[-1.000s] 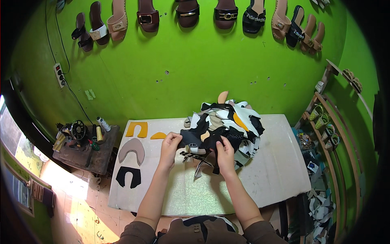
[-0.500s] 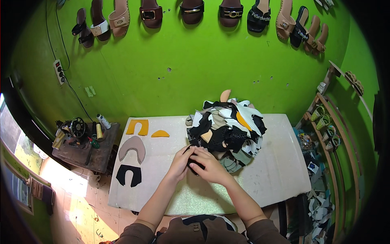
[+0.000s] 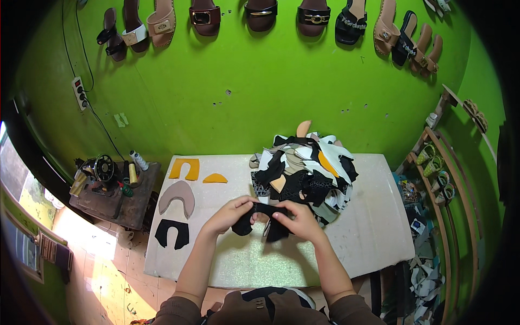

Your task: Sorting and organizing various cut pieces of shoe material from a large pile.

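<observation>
Between my hands, above the table's near middle, is a black U-shaped cut piece (image 3: 266,209) with its two legs hanging down. My left hand (image 3: 234,212) pinches its upper left end, and my right hand (image 3: 299,219) grips its right side. Just beyond them rises a heap of cut scraps (image 3: 303,170) in black, white, grey-green and tan. Laid out at the table's left are a yellow U-shaped piece (image 3: 177,167), a yellow half-moon piece (image 3: 215,178), a taupe arched piece (image 3: 172,193) and a black U-shaped piece (image 3: 164,234).
The pale table (image 3: 368,238) stands against a green wall. To its left is a sewing machine (image 3: 103,172) on a wooden stand with thread spools (image 3: 138,161). Sandals (image 3: 259,16) hang along the wall. A wooden rack (image 3: 439,216) with shoes and piled offcuts (image 3: 428,279) is on the right.
My hands have moved apart from being closed together over the black piece. It is now spread between them, showing its U shape.
</observation>
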The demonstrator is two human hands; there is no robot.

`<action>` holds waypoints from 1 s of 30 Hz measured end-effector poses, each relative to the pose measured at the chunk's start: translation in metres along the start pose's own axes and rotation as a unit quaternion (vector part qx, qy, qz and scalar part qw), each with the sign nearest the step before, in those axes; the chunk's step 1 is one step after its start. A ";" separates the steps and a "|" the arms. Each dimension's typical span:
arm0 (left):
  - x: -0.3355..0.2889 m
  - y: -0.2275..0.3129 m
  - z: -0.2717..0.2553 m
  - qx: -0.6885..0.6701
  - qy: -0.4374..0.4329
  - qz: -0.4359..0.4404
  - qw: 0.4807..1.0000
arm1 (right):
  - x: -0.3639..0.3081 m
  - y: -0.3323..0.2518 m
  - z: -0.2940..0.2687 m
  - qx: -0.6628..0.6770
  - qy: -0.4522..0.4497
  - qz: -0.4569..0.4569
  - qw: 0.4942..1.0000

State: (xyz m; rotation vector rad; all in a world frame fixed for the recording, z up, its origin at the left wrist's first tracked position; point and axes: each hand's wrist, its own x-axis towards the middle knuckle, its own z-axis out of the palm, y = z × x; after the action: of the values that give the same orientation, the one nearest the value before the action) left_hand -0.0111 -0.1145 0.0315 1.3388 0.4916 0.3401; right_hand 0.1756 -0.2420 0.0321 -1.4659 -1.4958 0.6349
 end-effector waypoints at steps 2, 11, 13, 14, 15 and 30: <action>0.002 0.004 -0.002 -0.079 0.041 -0.001 0.996 | -0.001 -0.004 -0.012 -0.102 0.055 -0.050 0.992; 0.015 0.006 0.002 -0.284 0.169 0.090 0.939 | -0.005 0.008 -0.029 -0.446 0.124 -0.089 0.882; 0.019 0.000 0.002 -0.266 0.153 0.093 0.947 | -0.005 0.012 -0.032 -0.441 0.125 -0.106 0.882; 0.020 0.001 0.006 -0.259 0.153 0.094 0.949 | -0.004 0.012 -0.033 -0.436 0.126 -0.123 0.883; 0.021 0.001 0.009 -0.251 0.152 0.094 0.951 | -0.003 0.009 -0.033 -0.435 0.125 -0.123 0.883; 0.014 -0.009 0.040 -0.176 0.091 0.194 0.961 | -0.019 -0.047 -0.007 0.578 -0.077 0.079 0.809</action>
State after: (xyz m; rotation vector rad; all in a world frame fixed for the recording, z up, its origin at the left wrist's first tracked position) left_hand 0.0211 -0.1429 0.0273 1.0529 0.2977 0.8429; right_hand 0.1565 -0.2691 0.0713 -0.5556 -0.7508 1.4582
